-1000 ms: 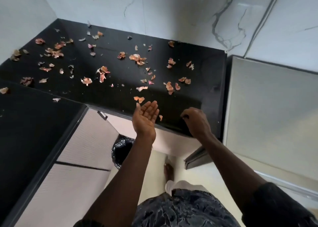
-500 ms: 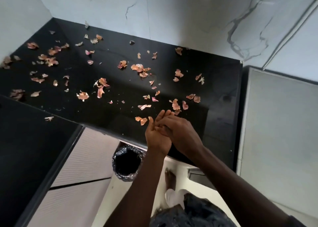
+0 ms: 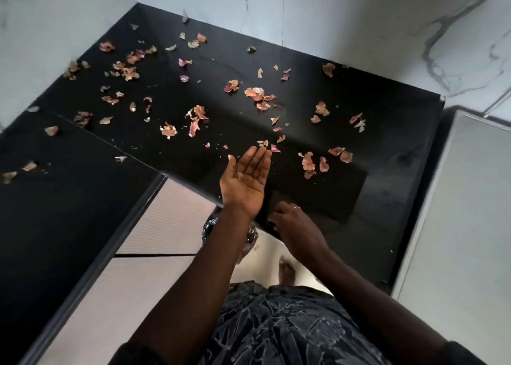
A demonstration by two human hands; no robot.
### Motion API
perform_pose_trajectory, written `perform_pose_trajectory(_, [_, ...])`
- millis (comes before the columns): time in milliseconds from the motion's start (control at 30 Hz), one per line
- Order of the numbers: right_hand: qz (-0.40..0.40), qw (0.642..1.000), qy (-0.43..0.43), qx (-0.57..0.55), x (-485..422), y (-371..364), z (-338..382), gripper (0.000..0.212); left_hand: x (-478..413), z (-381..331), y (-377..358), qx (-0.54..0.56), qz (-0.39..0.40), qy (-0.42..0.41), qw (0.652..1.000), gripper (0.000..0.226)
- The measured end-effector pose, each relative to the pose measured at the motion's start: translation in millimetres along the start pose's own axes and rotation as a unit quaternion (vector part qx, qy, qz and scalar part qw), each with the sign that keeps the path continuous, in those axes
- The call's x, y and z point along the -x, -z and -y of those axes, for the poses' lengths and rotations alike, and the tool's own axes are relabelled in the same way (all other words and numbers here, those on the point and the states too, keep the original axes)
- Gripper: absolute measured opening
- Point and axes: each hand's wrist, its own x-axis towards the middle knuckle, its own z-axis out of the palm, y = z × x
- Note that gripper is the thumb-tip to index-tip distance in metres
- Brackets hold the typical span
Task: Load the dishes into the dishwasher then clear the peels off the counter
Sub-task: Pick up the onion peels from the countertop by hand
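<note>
Only one container here: a bin [image 3: 211, 225] with a crinkly black liner, down on the floor [image 3: 272, 247] below the front edge of the tabletop [image 3: 387, 149], mostly covered by the left forearm. Contents hidden, so can't tell. One small pinkish scrap right by its rim on the right side.

Left hand [image 3: 246, 180] just over the front edge, palm up, fingers straight and together, released and gripping nothing. Fingertips right next to a few small bits of skin. Right hand [image 3: 297, 226] just beside it and lower, knuckles up, fingers curled down at the front edge, thin ring on one finger. Can't tell whether clenched on anything, underside out of sight.

Peels [image 3: 255, 93], the dry pink-orange onion-skin type, scattered all over the black L-shaped top: thickest toward the back left corner and through the middle, a little cluster right of the left hand, a few more on the left wing. Open black surface toward the front right corner, so decent sliding room there. Back and left edges hard against the marble wall [image 3: 359, 19], right edge against a pale grey panel [image 3: 464, 226]. Ribbed light cabinet fronts [image 3: 166, 220] under the left wing, bare foot [image 3: 286, 272] on the floor near the bin.
</note>
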Motion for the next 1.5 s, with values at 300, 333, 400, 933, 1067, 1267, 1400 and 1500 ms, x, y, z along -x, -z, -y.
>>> perform_pose_trajectory(300, [-0.147,0.981,-0.058,-0.115,-41,42,15,0.015,-16,-25,10,-0.059,0.031,0.05,0.997,0.059])
perform_pose_trajectory(333, [-0.173,0.975,-0.055,-0.127,-49,50,23,0.015,-18,-26,9,-0.072,0.04,0.059,0.995,0.061])
perform_pose_trajectory(400, [-0.197,0.969,-0.037,-0.147,-63,62,42,0.014,-22,-31,10,-0.093,0.055,0.08,0.991,0.062])
perform_pose_trajectory(933, [-0.139,0.966,-0.212,-0.057,-108,15,48,0.027,-73,-113,30,-0.056,0.031,0.163,0.985,0.061])
perform_pose_trajectory(1067, [-0.121,0.979,-0.162,-0.011,-112,-13,57,0.029,-74,-121,33,-0.061,0.03,0.166,0.984,0.062])
perform_pose_trajectory(1267, [-0.158,0.972,-0.169,-0.039,-124,2,52,0.017,-76,-128,34,-0.078,0.017,0.161,0.984,0.063])
perform_pose_trajectory(1400, [-0.226,0.955,-0.169,-0.09,-130,30,58,0.018,-77,-122,35,-0.1,-0.006,0.161,0.982,0.065])
perform_pose_trajectory(1500, [-0.227,0.961,-0.12,-0.103,-134,44,77,0.017,-73,-112,33,-0.132,-0.014,0.171,0.976,0.065])
